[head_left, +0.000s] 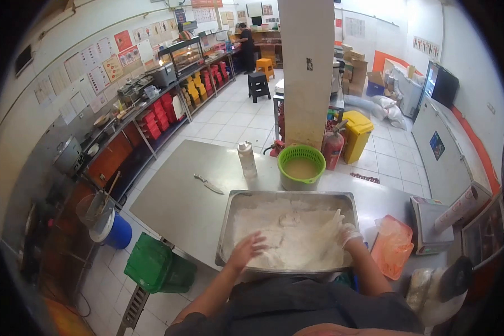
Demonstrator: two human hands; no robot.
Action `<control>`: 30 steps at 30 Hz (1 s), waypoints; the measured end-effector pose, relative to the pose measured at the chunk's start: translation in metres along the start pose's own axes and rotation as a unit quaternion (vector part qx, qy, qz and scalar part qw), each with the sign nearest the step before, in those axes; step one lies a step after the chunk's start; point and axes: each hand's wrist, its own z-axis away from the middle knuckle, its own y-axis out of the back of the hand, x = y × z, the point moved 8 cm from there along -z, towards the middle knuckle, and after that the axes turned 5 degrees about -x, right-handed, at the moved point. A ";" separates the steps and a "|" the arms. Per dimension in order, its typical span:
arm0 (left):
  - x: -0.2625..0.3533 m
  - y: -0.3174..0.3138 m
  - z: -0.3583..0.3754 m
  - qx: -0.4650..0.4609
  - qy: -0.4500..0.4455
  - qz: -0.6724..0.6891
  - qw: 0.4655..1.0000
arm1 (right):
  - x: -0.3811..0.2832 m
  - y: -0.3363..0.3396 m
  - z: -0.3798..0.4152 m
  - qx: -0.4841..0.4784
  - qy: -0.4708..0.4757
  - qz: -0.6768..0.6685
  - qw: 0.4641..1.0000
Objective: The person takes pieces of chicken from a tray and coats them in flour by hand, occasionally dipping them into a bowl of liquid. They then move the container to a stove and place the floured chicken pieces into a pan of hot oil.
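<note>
A deep steel pan (290, 195) full of pale, flour-like powder (285, 246) stands at the table's front edge. Over its left part hangs my left hand (249, 250), bare, fingers spread, holding nothing. My right hand (349, 234), in a clear plastic glove, is at the pan's right side. Its powder-dusted fingers look stretched out over the powder, though they blend in with it. A small coated lump (289, 219) lies in the powder near the far side; I cannot make out what it is.
Behind the pan are a green colander in a basin of cloudy liquid (301, 166), a squeeze bottle (247, 159) and a knife (209, 183). To the right lie an orange-red tray (392, 246) and a scale (433, 227). A green bin (151, 263) stands left; a person (245, 47) stands far back.
</note>
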 end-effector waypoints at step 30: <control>0.029 0.135 0.109 0.243 0.117 -0.531 0.803 | 0.093 0.020 0.035 -0.058 -0.182 -0.060 0.980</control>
